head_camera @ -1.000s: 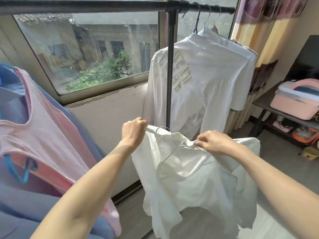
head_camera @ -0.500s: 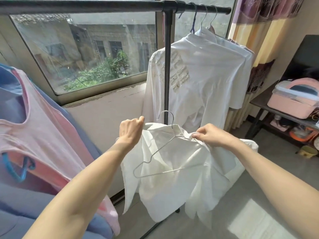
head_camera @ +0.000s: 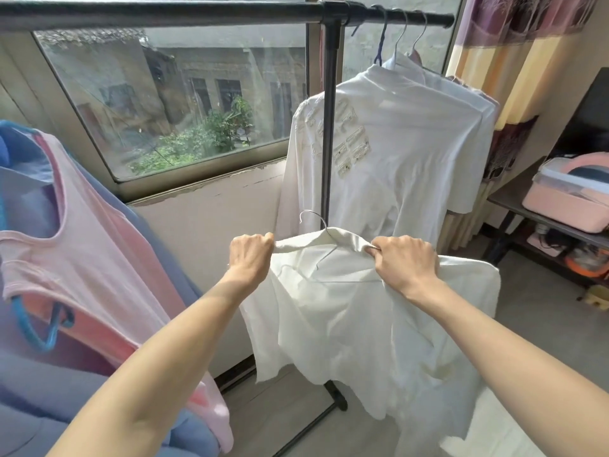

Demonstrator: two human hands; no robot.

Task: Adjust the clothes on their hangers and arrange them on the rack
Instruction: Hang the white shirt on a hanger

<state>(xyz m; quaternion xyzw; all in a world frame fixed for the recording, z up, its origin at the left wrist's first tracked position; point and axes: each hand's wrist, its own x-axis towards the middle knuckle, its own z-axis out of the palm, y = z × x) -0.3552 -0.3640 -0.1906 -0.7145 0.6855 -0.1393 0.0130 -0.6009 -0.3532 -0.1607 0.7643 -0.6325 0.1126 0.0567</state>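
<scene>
A white shirt point(head_camera: 356, 321) hangs in front of me on a thin metal wire hanger point(head_camera: 313, 217), whose hook pokes up above the collar. My left hand point(head_camera: 250, 255) grips the left side of the shirt's neckline. My right hand point(head_camera: 403, 260) grips the right side, fingers curled into the fabric. The black rack bar point(head_camera: 164, 13) runs across the top, with its upright post point(head_camera: 329, 127) behind the shirt. Other white shirts point(head_camera: 395, 143) hang at the bar's right end.
A pink top point(head_camera: 82, 252) with a blue hanger point(head_camera: 36, 328) lies over blue fabric at the left. A window point(head_camera: 171, 103) sits behind the rack. At the right are a striped curtain point(head_camera: 514, 61) and a dark shelf holding a pink box point(head_camera: 566, 192).
The neckline has been pulled up over the wire hanger, so its triangle now lies under the fabric. Both hands have spread the collar wider and level.
</scene>
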